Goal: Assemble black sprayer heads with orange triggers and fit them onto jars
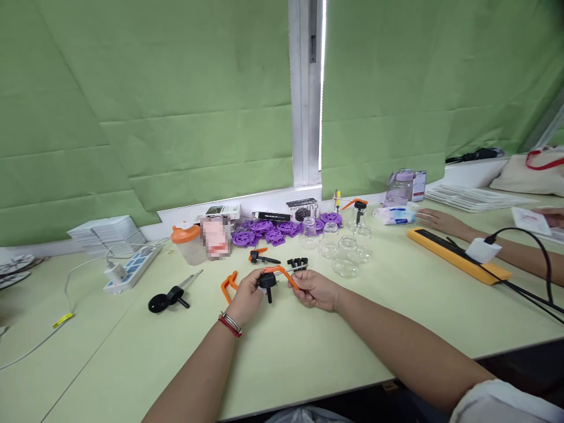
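Observation:
My left hand (247, 296) grips a round black cap (267, 281) with a short stem pointing down. An orange curved handle (282, 271) arches over the cap, its lower right end pinched in my right hand (315, 289). A thin metal rod (296, 268) runs beside the handle toward my right fingers; where it is fixed is hidden. Close to my left hand lie loose orange handles (228, 286). Just beyond my hands are a black cap with an orange piece (261, 257) and several small black parts (298, 263). Another black assembly with a metal rod (174, 295) rests farther left.
Clear jars (346, 264) stand beyond my right hand, before purple spoked discs (286, 229). At left are an orange-lidded cup (187, 235) and a white power strip (132, 273). A co-worker's hand (434, 219) lies near a yellow power strip (458, 261) and wipes pack (394, 215).

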### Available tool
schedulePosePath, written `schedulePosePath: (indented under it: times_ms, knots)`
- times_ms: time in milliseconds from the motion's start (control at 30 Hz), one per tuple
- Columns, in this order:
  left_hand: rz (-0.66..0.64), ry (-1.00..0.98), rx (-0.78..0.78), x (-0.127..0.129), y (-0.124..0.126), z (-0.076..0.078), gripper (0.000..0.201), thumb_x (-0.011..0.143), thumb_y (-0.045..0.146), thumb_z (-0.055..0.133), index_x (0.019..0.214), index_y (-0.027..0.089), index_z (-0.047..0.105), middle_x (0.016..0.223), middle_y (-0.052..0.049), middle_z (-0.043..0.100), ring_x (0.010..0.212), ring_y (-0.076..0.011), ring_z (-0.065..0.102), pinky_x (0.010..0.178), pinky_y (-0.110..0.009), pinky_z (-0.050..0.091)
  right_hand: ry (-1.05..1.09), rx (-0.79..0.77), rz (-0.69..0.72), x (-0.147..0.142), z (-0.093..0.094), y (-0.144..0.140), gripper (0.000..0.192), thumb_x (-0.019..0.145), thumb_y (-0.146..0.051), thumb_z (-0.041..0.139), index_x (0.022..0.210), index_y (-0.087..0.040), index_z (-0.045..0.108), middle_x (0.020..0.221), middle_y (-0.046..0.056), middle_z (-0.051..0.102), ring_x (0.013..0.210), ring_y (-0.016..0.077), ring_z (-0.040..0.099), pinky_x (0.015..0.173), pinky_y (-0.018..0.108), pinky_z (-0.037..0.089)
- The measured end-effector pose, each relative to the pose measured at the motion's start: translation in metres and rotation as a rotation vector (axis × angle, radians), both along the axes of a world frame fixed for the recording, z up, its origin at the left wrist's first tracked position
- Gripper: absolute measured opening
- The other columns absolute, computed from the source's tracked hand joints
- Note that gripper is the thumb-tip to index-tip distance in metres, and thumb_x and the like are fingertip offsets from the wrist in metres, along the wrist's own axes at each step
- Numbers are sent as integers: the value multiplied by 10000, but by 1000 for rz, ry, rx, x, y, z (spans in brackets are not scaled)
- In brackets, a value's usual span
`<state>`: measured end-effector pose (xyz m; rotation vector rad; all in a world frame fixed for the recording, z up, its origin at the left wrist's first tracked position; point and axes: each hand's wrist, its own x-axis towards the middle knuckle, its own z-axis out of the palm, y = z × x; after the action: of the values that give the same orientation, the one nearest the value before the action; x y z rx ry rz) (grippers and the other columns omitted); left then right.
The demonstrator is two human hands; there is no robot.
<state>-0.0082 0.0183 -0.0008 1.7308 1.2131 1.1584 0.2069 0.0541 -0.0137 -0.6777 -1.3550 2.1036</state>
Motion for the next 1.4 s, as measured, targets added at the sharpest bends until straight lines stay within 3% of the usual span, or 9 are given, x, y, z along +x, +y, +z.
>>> schedulePosePath:
  times_ms: [133,500,733,833,967,1133,1233,1333,1400]
  knots:
    - [-31,-141,-134,3,0,-1,424,659,99,471,1055,191,593,874,-31,669,756,-178,638,753,-343,504,-11,17,4,-1,-1,-1,288,763,-421,637,828,-161,531,499,-66,477,357,29,248,377,190,135]
    - [-55,-398,-283,8,-4,2,445,624,94,535,1050,191,621,864,-48,654,583,-151,614,637,-341,502,-48,-8,20,-6,-2,-4,317,754,-437,654,813,-142,552,523,-56,486,382,25,262,396,189,143]
    - [-283,-589,-387,-1,-10,14,567,532,56,564,1078,188,637,917,-66,639,708,-171,592,681,-315,445,-87,11,-55,-8,0,-4,351,716,-455,677,805,-139,555,536,-50,493,398,22,278,403,187,127]
    - [-379,-697,-403,-3,-13,19,520,607,178,609,1127,162,622,950,-105,619,767,-203,576,724,-357,440,-111,16,-84,-9,2,-5,356,708,-453,684,812,-137,559,535,-50,490,397,20,283,403,186,122]
    - [-268,-733,-418,4,-13,21,438,790,421,535,1112,138,626,843,-113,608,707,-199,552,666,-357,432,-116,54,-97,-12,-1,-2,369,706,-472,683,808,-140,556,544,-53,486,394,18,281,397,185,120]
    - [-88,-799,-318,1,-5,22,325,798,316,548,1046,124,633,766,-70,591,638,-158,531,605,-307,425,-116,195,-189,-23,-8,7,380,785,-547,562,814,-170,520,558,-49,501,383,43,318,384,192,201]
    - [66,-898,-195,-11,1,23,306,778,283,538,1024,125,628,764,-62,589,626,-148,528,585,-293,437,-288,431,-277,-31,-8,12,300,839,-450,522,905,-160,561,634,-15,545,467,75,419,454,213,319]
    - [187,-962,-113,-21,7,23,302,755,268,536,1012,138,630,772,-53,592,620,-133,522,582,-276,440,-595,1006,-249,-41,0,14,137,822,-211,550,918,-155,629,815,48,611,714,135,543,652,263,409]
    - [232,-980,-74,-24,9,21,295,739,259,548,994,138,636,802,-55,600,632,-128,522,579,-267,437,-771,1400,-143,-50,8,14,176,811,-112,516,911,-155,655,900,77,628,855,177,554,745,297,401]
